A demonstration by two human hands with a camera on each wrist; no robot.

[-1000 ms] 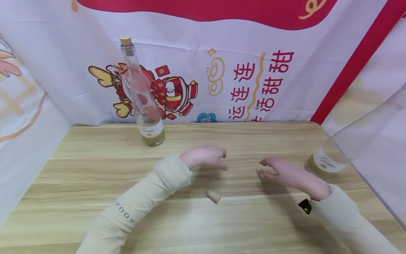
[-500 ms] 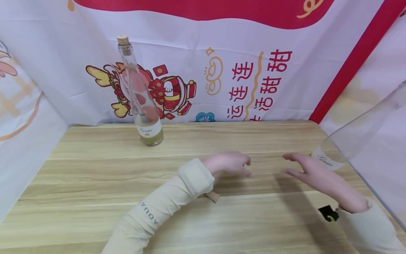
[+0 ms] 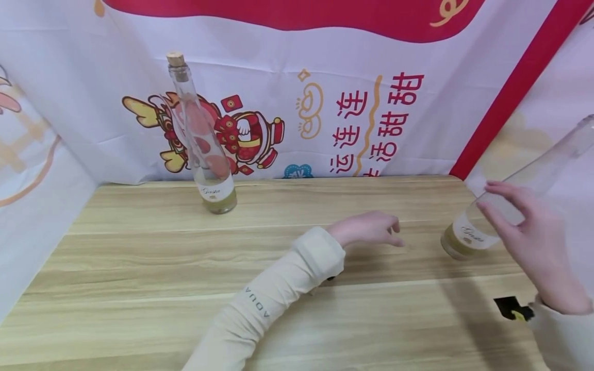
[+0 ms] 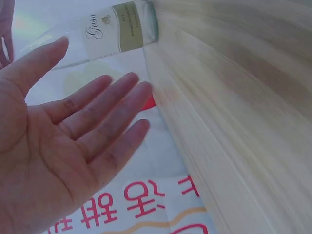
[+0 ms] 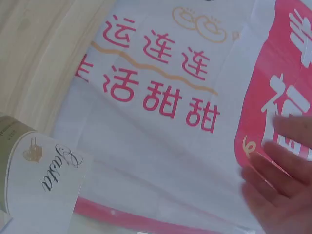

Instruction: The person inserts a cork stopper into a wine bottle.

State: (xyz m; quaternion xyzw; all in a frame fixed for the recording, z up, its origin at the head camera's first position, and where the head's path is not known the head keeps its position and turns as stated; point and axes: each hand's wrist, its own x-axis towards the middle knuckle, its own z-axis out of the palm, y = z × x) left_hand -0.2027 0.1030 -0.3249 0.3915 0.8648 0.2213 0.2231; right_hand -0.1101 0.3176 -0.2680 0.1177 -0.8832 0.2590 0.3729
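At the table's right side stands a clear glass bottle (image 3: pixel 472 233) with a white label and some yellowish liquid low down. My right hand (image 3: pixel 533 232) is beside it, thumb and fingers apart, overlapping its body in the head view. In the right wrist view the bottle's label (image 5: pixel 41 180) lies at lower left, away from the fingers (image 5: pixel 280 178). My left hand (image 3: pixel 368 229) reaches over the middle of the table toward that bottle. Its palm (image 4: pixel 44 161) faces the left wrist camera, fingers spread and holding nothing. A loose cork is almost wholly hidden behind the left sleeve (image 3: pixel 320 252).
A second, similar bottle (image 3: pixel 218 190) stands upright at the back left, a cork (image 3: pixel 176 59) in its mouth. A printed cloth (image 3: pixel 278 62) hangs behind the wooden table (image 3: pixel 139 288) and along its sides. A small black object (image 3: pixel 512 308) shows by the right cuff.
Both hands have moved right across the table. My right hand has risen alongside the right bottle. My left sleeve now covers most of the loose cork, which lay in plain sight before.
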